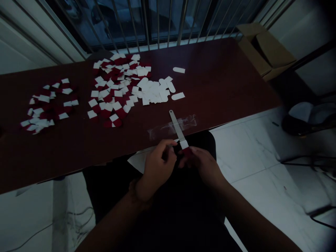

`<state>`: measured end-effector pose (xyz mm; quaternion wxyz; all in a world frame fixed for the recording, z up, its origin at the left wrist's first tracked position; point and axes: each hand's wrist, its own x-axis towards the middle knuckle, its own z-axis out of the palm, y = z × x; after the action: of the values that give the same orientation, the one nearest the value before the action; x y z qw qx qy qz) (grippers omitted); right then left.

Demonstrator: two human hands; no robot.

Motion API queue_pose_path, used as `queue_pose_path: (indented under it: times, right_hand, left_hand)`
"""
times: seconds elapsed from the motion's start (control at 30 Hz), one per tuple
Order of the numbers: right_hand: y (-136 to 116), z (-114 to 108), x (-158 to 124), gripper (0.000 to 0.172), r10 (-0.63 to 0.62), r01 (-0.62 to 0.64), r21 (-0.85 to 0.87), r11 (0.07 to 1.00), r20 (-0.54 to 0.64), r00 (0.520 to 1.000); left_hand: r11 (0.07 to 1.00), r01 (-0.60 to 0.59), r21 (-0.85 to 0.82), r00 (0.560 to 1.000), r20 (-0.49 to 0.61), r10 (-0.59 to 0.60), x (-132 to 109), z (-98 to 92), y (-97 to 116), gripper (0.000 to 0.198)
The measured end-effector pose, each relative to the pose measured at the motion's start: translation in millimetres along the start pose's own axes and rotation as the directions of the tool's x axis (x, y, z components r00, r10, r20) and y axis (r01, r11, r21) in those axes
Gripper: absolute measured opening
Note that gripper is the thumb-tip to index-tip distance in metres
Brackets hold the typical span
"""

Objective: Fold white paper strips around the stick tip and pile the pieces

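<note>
two hands at lower centre, over the table edge: left hand (159,168) fingers pinched narrow on a flat metal strip (176,125), right hand (202,166) fingers pinched on a red-and-white square (184,147) at its lower end. two heaps of loose squares (112,91) lie upper left on the dark wood table (210,70), white round-ended tabs (154,92) just right.

A dark reddish-brown wooden counter (217,70) ran along a window (157,21) fitted with upright metal bars (157,24), and the glass behind them looked dark. A white wall (23,52) stood to the left. An open cardboard box (265,50) sat just past the counter's far right corner. The floor (252,150) was white, grey-veined tile, probably marble, with black cables (309,161) lying at the right. The room was dimly lit.
</note>
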<state>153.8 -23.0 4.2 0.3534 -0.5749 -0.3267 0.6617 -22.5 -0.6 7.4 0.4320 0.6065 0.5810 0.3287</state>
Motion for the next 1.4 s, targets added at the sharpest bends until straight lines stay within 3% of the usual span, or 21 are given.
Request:
queue_pose_path:
  times: [0.07,0.13,0.23,0.3,0.47,0.67,0.8,0.97,1.17,1.27,1.4]
  right_hand:
    - [-1,-3,-3,0.041,-0.003,0.003,-0.046,0.999,0.004,1.0]
    - [0,-4,-5,0.042,-0.032,0.034,-0.094,0.995,0.023,0.999]
    - [4,-3,-6,0.047,-0.106,0.11,-0.173,0.979,0.031,0.994]
    - [8,-3,-5,0.047,-0.137,0.138,-0.213,0.967,0.02,0.99]
    - [8,-2,-2,0.043,-0.139,0.146,-0.175,0.974,0.052,0.989]
    - [1,-4,-1,0.043,-0.132,0.142,-0.202,0.969,0.061,0.989]
    - [-1,-8,1,0.043,-0.127,0.142,-0.216,0.966,0.082,0.988]
    - [-8,-15,5,0.043,-0.145,0.148,-0.269,0.952,0.032,0.989]
    - [-18,-17,12,0.042,-0.125,0.159,-0.354,0.922,0.116,0.985]
    - [-16,-16,17,0.041,-0.13,0.162,-0.313,0.936,0.12,0.984]
    - [-13,-16,21,0.041,-0.139,0.182,-0.254,0.95,0.177,0.974]
  left_hand:
    - [0.998,0.047,-0.049,0.999,-0.004,-0.048,-4,6.1,-4,0.016]
    - [0.972,0.143,-0.184,0.989,0.075,-0.131,-5,15.4,-8,0.017]
    - [0.861,0.295,-0.414,0.95,0.22,-0.22,-2,29.1,-8,0.026]
    - [0.811,0.341,-0.476,0.934,0.266,-0.237,-1,34.1,-6,0.032]
    - [0.786,0.345,-0.513,0.934,0.271,-0.233,0,34.8,-5,0.047]
    - [0.733,0.379,-0.565,0.923,0.288,-0.255,0,37.8,-2,0.03]
    - [0.699,0.407,-0.589,0.914,0.264,-0.31,0,39.1,0,0.029]
    - [0.677,0.427,-0.599,0.904,0.311,-0.294,-1,38.6,-1,0.031]
    - [0.652,0.393,-0.648,0.919,0.258,-0.298,0,41.7,-9,0.029]
    - [0.599,0.385,-0.702,0.921,0.252,-0.296,-1,43.6,-12,0.035]
    - [0.548,0.411,-0.729,0.91,0.297,-0.288,-1,44.8,-11,0.028]
